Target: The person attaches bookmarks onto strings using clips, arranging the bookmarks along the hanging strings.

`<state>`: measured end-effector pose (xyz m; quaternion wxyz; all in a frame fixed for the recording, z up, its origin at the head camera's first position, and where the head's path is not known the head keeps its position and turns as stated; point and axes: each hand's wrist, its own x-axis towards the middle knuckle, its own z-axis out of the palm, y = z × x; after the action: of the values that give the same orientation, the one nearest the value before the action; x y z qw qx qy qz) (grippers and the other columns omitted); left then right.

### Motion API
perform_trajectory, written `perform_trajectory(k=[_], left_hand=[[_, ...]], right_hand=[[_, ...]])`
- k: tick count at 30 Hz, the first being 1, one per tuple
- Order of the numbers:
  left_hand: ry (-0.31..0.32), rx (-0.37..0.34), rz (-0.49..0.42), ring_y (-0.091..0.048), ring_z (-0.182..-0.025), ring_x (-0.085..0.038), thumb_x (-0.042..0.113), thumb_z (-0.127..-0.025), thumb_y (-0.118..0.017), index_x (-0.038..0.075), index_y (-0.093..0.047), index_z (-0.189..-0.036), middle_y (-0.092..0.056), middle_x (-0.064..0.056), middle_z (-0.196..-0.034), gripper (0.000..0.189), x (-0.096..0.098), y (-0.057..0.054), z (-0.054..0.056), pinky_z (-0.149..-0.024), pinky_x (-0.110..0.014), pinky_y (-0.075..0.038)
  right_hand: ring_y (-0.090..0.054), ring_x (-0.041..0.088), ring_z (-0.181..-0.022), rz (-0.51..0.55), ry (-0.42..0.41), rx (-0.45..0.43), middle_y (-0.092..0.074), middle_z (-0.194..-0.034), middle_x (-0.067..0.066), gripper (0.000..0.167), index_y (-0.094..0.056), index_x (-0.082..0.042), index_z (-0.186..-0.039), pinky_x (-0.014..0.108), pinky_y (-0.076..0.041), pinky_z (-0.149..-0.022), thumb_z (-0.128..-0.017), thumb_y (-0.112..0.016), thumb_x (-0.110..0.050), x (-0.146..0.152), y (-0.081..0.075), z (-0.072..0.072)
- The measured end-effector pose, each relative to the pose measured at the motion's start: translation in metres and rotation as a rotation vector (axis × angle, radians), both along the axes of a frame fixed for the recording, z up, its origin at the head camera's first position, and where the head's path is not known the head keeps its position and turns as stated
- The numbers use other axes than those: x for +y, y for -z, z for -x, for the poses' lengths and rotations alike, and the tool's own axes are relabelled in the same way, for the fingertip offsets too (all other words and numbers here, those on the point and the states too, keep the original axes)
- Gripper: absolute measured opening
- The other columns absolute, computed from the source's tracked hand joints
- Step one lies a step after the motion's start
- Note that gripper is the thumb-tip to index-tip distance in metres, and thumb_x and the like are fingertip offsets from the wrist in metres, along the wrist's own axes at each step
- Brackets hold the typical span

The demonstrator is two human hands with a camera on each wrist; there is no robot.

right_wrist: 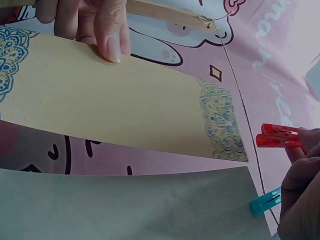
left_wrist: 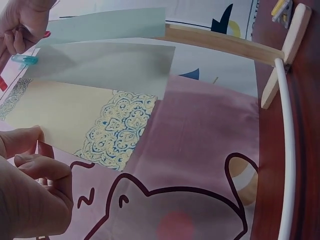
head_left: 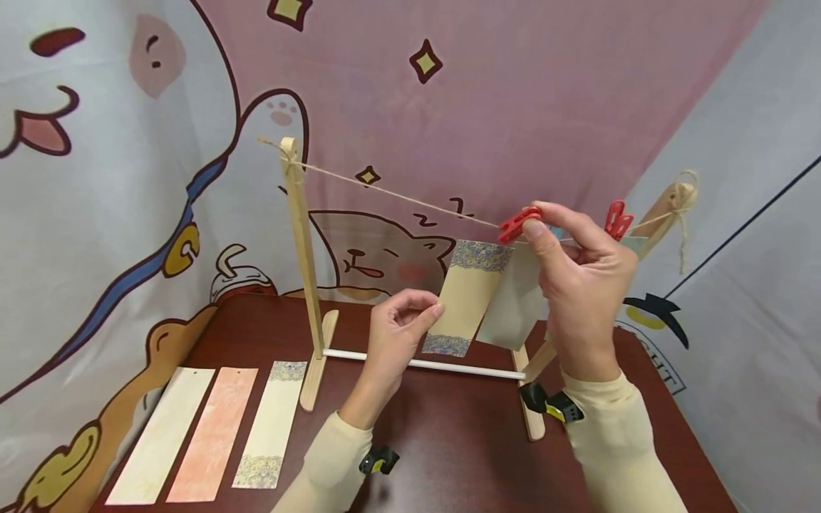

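Observation:
My left hand (head_left: 399,331) pinches the long edge of a cream paper strip (head_left: 471,292) with blue lace patterns at both ends. The strip hangs tilted, its top end close below a twine line (head_left: 398,194). Between right thumb and fingers, my right hand (head_left: 586,292) holds a red clothespin (head_left: 518,224), its tip right at the twine in the right wrist view. Beside the cream strip hangs a plain grey-green strip (head_left: 513,303), with a teal clothespin (right_wrist: 266,201) at its top. Farther right, another red clothespin (head_left: 617,219) sits on the line above a pale green strip (left_wrist: 105,25).
The twine runs between two wooden posts (head_left: 301,249) joined low down by a white rod (head_left: 430,365). On the dark table (head_left: 449,442) at left lie a white strip (head_left: 160,438), a pink strip (head_left: 212,436) and a lace-patterned strip (head_left: 271,420). A cartoon-printed curtain (head_left: 545,92) stands behind.

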<state>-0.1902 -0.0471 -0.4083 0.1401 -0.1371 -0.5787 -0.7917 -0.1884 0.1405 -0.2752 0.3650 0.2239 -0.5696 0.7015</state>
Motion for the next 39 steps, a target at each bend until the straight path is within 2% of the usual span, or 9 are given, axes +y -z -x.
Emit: perform_trajectory(k=[3, 8, 13, 16, 20, 23, 27, 33, 39], left_hand=[[0.012, 0.006, -0.005, -0.062, -0.074, -0.01, -0.001, -0.097, -0.08, -0.012, -0.075, -0.107, -0.076, -0.005, -0.095, 0.016, 0.003, -0.001, 0.002, -0.069, -0.021, -0.05], [0.018, 0.012, 0.012, -0.061, -0.073, -0.01, 0.0, -0.097, -0.08, -0.01, -0.076, -0.107, -0.076, -0.005, -0.095, 0.015, 0.003, -0.002, 0.003, -0.068, -0.022, -0.049], [0.024, 0.018, 0.012, -0.065, -0.075, -0.011, 0.0, -0.098, -0.08, -0.01, -0.076, -0.107, -0.076, -0.006, -0.096, 0.014, 0.003, -0.003, 0.005, -0.068, -0.022, -0.05], [0.025, 0.013, 0.006, -0.066, -0.076, -0.01, 0.0, -0.098, -0.08, -0.011, -0.075, -0.107, -0.076, -0.004, -0.096, 0.015, 0.003, -0.002, 0.007, -0.07, -0.022, -0.052], [0.028, 0.009, 0.0, -0.066, -0.077, -0.011, 0.0, -0.098, -0.08, -0.01, -0.075, -0.107, -0.076, -0.004, -0.096, 0.015, 0.003, -0.003, 0.01, -0.071, -0.023, -0.052], [0.032, 0.011, 0.0, -0.065, -0.078, -0.012, 0.001, -0.098, -0.08, -0.009, -0.076, -0.106, -0.076, -0.008, -0.096, 0.013, 0.004, -0.003, 0.012, -0.071, -0.023, -0.051], [0.043, 0.014, 0.001, -0.065, -0.08, -0.012, 0.002, -0.098, -0.081, -0.008, -0.077, -0.107, -0.076, -0.01, -0.097, 0.013, 0.005, -0.004, 0.015, -0.072, -0.023, -0.052], [0.059, 0.009, -0.015, -0.066, -0.081, -0.01, 0.001, -0.098, -0.081, -0.011, -0.075, -0.108, -0.076, -0.003, -0.096, 0.017, 0.008, -0.003, 0.018, -0.073, -0.023, -0.053], [0.056, 0.027, -0.033, -0.066, -0.08, -0.011, -0.001, -0.097, -0.081, -0.012, -0.075, -0.107, -0.075, -0.001, -0.095, 0.016, 0.01, -0.003, 0.02, -0.073, -0.022, -0.053]], right_hand=[[-0.03, 0.01, -0.041, -0.015, 0.021, -0.008, -0.075, -0.086, 0.015, 0.024, -0.079, 0.014, -0.112, 0.023, -0.02, -0.043, -0.091, -0.086, 0.004, -0.001, -0.002, 0.002], [-0.044, 0.009, -0.045, -0.046, 0.062, -0.017, -0.079, -0.098, 0.017, 0.023, -0.081, 0.01, -0.112, 0.022, -0.024, -0.045, -0.091, -0.086, 0.003, 0.0, -0.003, 0.006], [-0.062, 0.014, -0.053, -0.066, 0.089, -0.013, -0.079, -0.101, 0.019, 0.021, -0.082, 0.007, -0.111, 0.019, -0.037, -0.049, -0.092, -0.087, 0.002, 0.0, -0.005, 0.01], [-0.07, 0.016, -0.061, -0.069, 0.097, -0.049, -0.08, -0.101, 0.016, 0.021, -0.083, 0.005, -0.111, 0.019, -0.041, -0.052, -0.091, -0.088, 0.001, -0.002, -0.007, 0.011], [-0.065, 0.014, -0.057, -0.088, 0.104, -0.117, -0.081, -0.097, 0.011, 0.021, -0.084, 0.003, -0.109, 0.019, -0.034, -0.049, -0.089, -0.09, -0.001, -0.001, -0.011, 0.011], [-0.049, 0.012, -0.047, -0.135, 0.114, -0.143, -0.081, -0.092, 0.009, 0.021, -0.085, 0.002, -0.109, 0.021, -0.025, -0.045, -0.089, -0.09, -0.002, 0.002, -0.015, 0.011], [-0.035, 0.012, -0.045, -0.229, 0.153, -0.178, -0.08, -0.092, 0.006, 0.021, -0.086, -0.002, -0.111, 0.024, -0.023, -0.043, -0.091, -0.09, -0.007, 0.005, -0.018, 0.01], [-0.04, 0.015, -0.05, -0.374, 0.218, -0.196, -0.081, -0.099, 0.003, 0.02, -0.087, -0.008, -0.114, 0.027, -0.027, -0.046, -0.094, -0.089, -0.014, 0.005, -0.02, 0.008], [-0.042, 0.013, -0.051, -0.44, 0.235, -0.212, -0.082, -0.102, 0.0, 0.021, -0.087, -0.012, -0.115, 0.027, -0.028, -0.046, -0.095, -0.089, -0.019, 0.006, -0.023, 0.007]])
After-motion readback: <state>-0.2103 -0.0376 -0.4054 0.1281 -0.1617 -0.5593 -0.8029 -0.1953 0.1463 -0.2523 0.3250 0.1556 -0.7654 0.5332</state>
